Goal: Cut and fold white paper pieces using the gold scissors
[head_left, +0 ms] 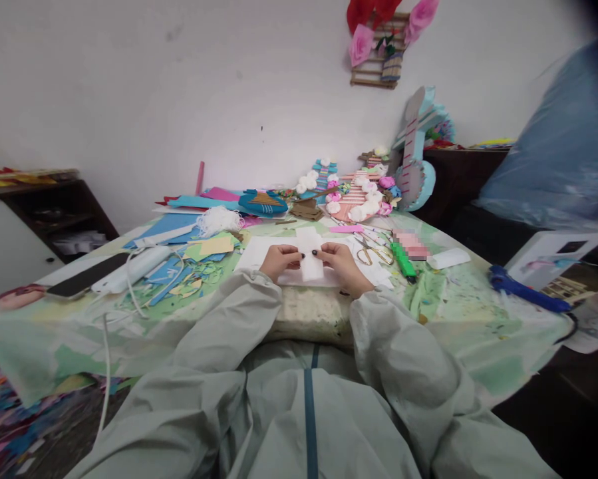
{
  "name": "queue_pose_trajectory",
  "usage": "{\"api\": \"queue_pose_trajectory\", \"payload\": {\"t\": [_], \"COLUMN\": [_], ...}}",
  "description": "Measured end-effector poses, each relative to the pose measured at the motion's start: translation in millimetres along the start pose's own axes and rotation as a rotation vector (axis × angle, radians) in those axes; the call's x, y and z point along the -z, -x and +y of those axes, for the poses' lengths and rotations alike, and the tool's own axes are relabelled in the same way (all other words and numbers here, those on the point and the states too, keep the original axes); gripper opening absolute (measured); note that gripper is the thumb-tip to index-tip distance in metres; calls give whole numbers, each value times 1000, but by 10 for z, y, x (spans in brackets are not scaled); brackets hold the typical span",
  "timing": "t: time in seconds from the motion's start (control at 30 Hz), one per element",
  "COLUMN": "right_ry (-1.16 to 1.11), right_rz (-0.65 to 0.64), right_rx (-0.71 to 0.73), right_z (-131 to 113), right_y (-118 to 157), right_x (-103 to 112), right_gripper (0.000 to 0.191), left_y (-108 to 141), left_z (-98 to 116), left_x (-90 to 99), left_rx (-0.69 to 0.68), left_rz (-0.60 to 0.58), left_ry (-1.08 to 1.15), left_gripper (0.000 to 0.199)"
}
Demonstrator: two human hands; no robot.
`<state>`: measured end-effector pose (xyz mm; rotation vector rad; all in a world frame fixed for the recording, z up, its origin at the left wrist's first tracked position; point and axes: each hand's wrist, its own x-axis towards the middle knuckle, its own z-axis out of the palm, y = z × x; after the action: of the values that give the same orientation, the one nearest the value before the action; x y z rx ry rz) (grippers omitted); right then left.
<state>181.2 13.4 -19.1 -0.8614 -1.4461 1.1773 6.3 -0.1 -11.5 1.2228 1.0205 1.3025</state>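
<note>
Between my two hands is a narrow strip of white paper (309, 256), upright in the middle of the view. My left hand (282, 259) pinches its left edge with thumb and fingers. On the opposite edge my right hand (342, 265) pinches the strip the same way. Whether the strip is folded I cannot tell. Beneath both hands lie white paper sheets (253, 251) on the table. A pair of scissors (373, 253) with gold-coloured handles rests just right of my right hand, beside a bright green tool (403, 261).
A green-and-white cloth covers the table (458, 332). Paper scraps (193, 279), a phone (88, 274) and a white power strip (129, 269) with its cord lie left. A blue glue gun (528, 289) sits at the right edge. Paper crafts (353, 196) stand along the back.
</note>
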Motion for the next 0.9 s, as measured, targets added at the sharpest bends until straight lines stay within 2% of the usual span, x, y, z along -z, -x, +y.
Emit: {"api": "queue_pose_trajectory", "payload": {"t": [0.17,0.37,0.57,0.63,0.7,0.83,0.9], "right_ry": [-26,-136,-77,-66,-73,-39,19], "right_rz": [14,-132,58,84,54,-131,-94], "right_rx": [-4,-30,17,30,25,-36,-35], "right_z": [5,-31,-1,0,-3,2,5], "right_y": [-2,48,-2,-4,7,31,26], "right_x": [18,-28,17,25,16,-15,-12], "right_gripper": [29,29,22,22,24,29,31], "left_y": [13,27,13,17,24,33,30], "left_z": [17,0,-12,-3,7,23,23], "left_x": [-8,-22,-9,-8,-13,-25,-22], "left_rx": [18,-21,-2,9,10,5,18], "left_rz": [19,-3,3,10,8,2,11], "left_ry": [38,25,15,24,25,18,-6], "left_gripper": [28,31,29,29,29,27,26]}}
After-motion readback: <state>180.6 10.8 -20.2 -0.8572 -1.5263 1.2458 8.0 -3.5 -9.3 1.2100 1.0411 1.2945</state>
